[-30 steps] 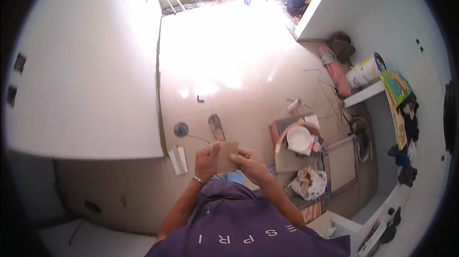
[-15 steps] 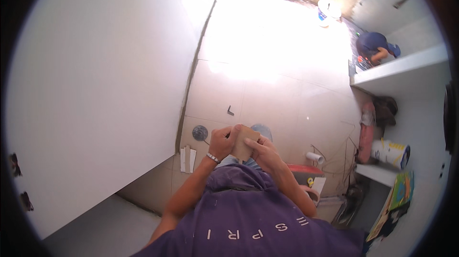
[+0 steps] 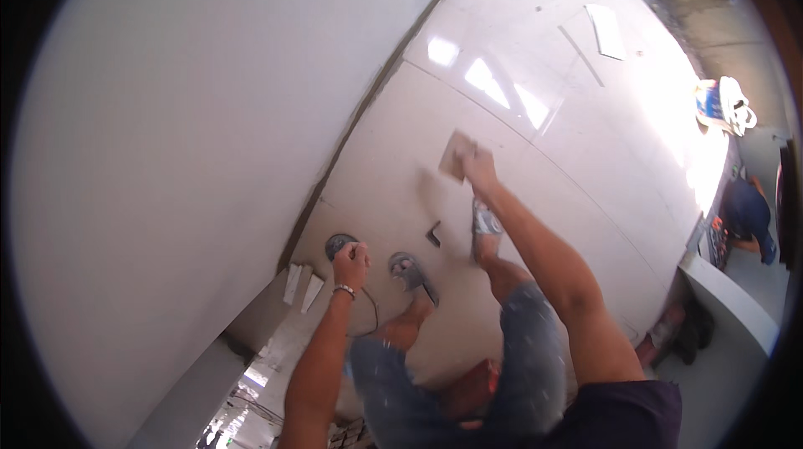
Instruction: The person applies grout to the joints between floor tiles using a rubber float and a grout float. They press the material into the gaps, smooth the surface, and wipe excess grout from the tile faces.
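The person's right hand (image 3: 478, 166) reaches out over the tiled floor (image 3: 585, 140), fingers gripping a brown flat piece (image 3: 457, 154). Half a second ago both hands held it close together; now the left hand (image 3: 351, 263) is apart, curled into a fist near a round grey disc (image 3: 338, 242).

Right hand (image 3: 478, 166) stretches out toward one o'clock, gripping a tan flat piece (image 3: 457, 154) above the glossy tiled floor (image 3: 585, 114). Left hand (image 3: 351, 262) is closed in a fist at seven o'clock, just beside a grey round disc (image 3: 337, 243). Blue-and-white bucket (image 3: 719, 105) sits far out at two o'clock.
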